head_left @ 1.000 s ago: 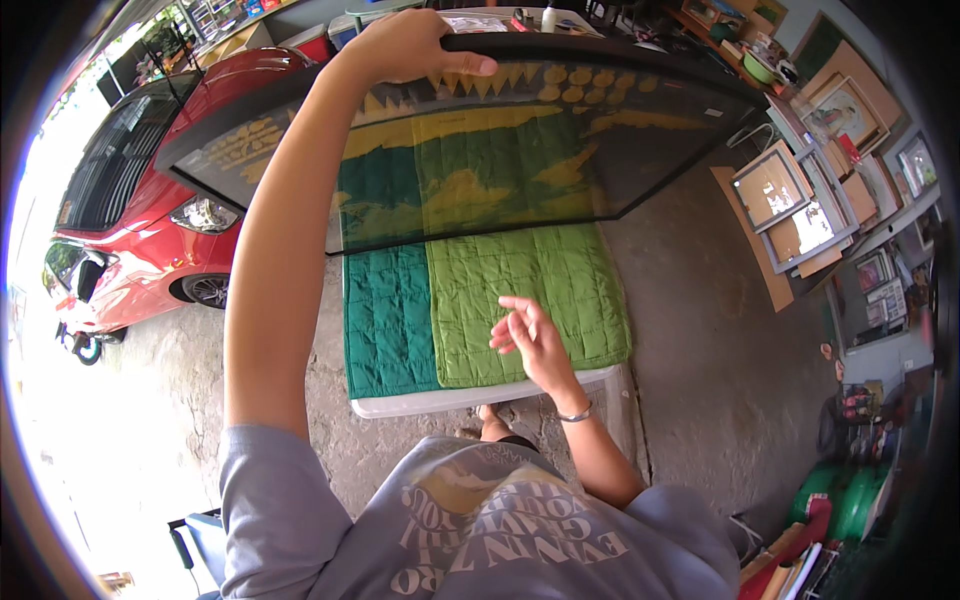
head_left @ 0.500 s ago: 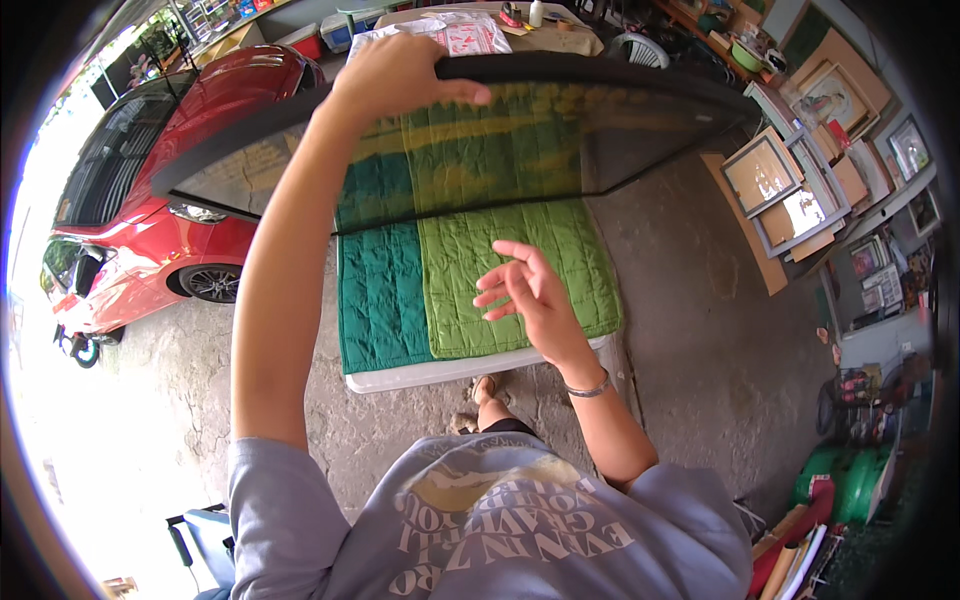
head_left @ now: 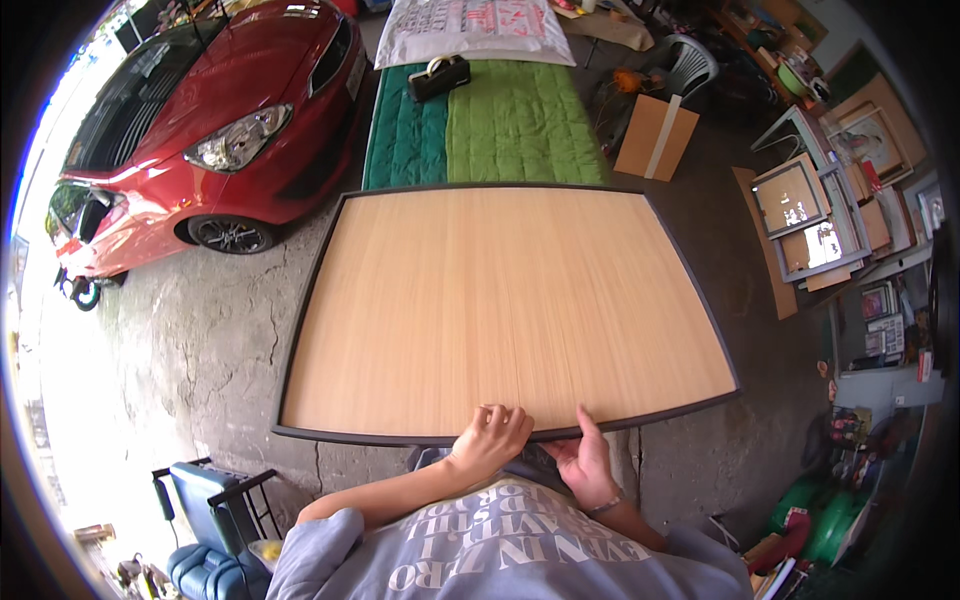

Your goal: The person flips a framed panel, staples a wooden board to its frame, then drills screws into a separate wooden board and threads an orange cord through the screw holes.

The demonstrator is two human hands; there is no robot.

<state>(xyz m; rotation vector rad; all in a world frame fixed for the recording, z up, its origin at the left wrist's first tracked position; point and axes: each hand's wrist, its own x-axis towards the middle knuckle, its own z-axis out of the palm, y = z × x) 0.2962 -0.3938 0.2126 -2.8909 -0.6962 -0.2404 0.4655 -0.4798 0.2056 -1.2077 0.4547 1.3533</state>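
A large black-rimmed picture frame (head_left: pixel 510 310) lies roughly level before me, its pale wood-grain backing facing up. My left hand (head_left: pixel 492 442) is closed over the near edge, fingers curled on the backing side. Just right of it, my right hand (head_left: pixel 588 466) grips the same edge, thumb up along the rim and the other fingers partly hidden underneath. The far edge of the frame overlaps the green quilted cloth (head_left: pixel 525 115) on the table. What supports the frame from below is hidden.
On the quilt stands a black tape dispenser (head_left: pixel 439 77), with a white printed sheet (head_left: pixel 475 30) behind it. A red car (head_left: pixel 230 130) is close at left. To the right are a cardboard piece (head_left: pixel 656 138), several leaning frames (head_left: pixel 820 210) and a grey chair (head_left: pixel 690 65). A blue chair (head_left: pixel 205 500) sits lower left.
The frame has gone from tilted up, see-through pane showing, to level with its wood backing up. My left hand came down to the near edge; my right, open in the air before, now grips it.
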